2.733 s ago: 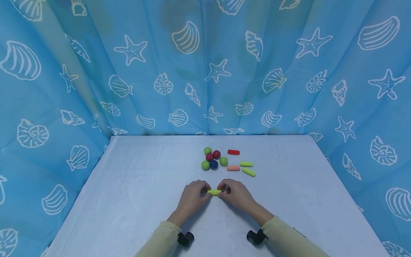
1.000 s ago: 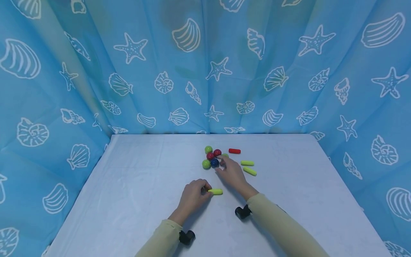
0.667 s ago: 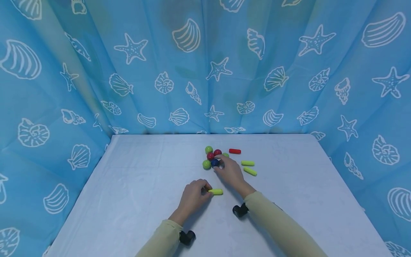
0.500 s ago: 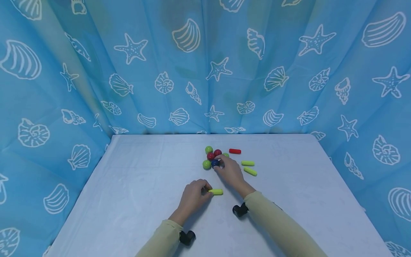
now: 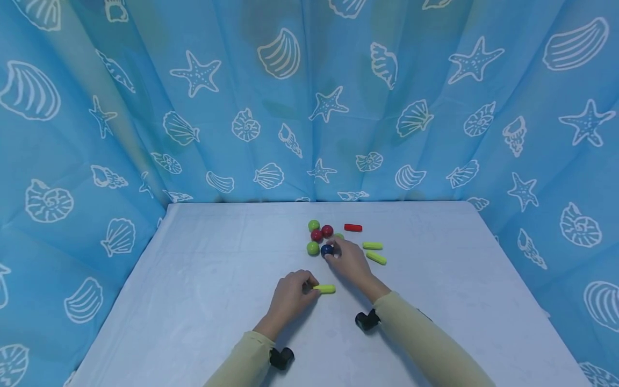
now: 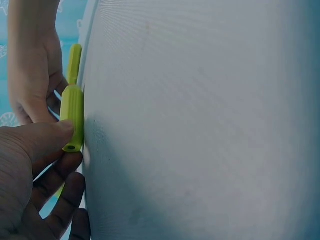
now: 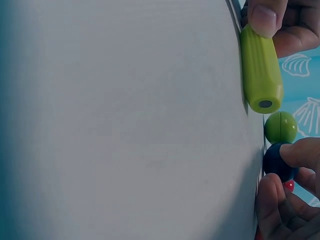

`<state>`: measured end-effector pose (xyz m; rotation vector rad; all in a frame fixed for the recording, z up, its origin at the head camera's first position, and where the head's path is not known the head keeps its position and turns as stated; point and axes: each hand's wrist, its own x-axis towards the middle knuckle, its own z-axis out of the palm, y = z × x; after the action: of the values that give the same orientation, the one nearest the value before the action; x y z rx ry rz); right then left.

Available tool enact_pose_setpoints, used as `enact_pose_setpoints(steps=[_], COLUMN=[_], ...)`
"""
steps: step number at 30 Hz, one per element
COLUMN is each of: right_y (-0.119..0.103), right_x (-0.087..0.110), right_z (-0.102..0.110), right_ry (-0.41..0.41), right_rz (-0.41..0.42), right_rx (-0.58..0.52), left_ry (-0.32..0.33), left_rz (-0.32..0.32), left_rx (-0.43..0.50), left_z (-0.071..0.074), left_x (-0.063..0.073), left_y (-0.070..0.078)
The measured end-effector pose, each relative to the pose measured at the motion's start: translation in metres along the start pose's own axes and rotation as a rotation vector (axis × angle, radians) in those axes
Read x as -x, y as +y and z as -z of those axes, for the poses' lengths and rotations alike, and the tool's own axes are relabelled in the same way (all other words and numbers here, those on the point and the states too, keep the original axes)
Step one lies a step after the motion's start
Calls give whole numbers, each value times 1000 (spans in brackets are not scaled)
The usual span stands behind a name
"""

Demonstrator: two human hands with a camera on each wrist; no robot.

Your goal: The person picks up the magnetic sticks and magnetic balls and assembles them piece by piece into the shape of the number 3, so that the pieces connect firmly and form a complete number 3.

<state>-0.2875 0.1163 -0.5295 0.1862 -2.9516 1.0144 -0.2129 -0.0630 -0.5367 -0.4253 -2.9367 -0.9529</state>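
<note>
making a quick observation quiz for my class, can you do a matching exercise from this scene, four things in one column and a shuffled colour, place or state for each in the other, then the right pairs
Things
1. left hand
2. blue ball
3. red stick
4. curtain

Descriptions
a. pinched by the right hand
b. printed with white shells and starfish
c. pinching a yellow-green stick
d. lying on the table, held by neither hand

Right pairs: 1-c, 2-a, 3-d, 4-b
</note>
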Motion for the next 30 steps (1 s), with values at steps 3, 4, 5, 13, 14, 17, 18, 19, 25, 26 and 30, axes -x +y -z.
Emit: enact_pose_setpoints(steps=[3,4,5,13,14,17,18,19,25,26,30], right_y=[2,3,4,10,11,12,12,12,15,16,18], right_x=[3,4,5,14,16,22,24,26,37,38,45], right_z=[1,1,1,4,5,8,8,9,12,13,17], right_ry=[-10,-12,-14,-23,-26,-34,-37,-39,-47,-49,-62], right_rz=[-5,-6,-7,20,22,20,19,18,17,21,36], right_rx=[7,8,10,8,9,13,15,16,26,22,4], left_ry=[-8,-10,-13,-26,-26,-27,-27,-25,-17,-18,-23], left_rz=[17,21,30,42,41,38,38,36,30,31,43], left_rx=[-3,-3,-2,1,3,7,8,10,13,12,11], left_z=[0,-1,-1,0,0,0,0,0,-1,-1,-1], left_x=[-1,-1,-1,0,0,0,0,0,-1,-1,0], left_y=[0,0,0,1,1,0,0,0,-1,0,0])
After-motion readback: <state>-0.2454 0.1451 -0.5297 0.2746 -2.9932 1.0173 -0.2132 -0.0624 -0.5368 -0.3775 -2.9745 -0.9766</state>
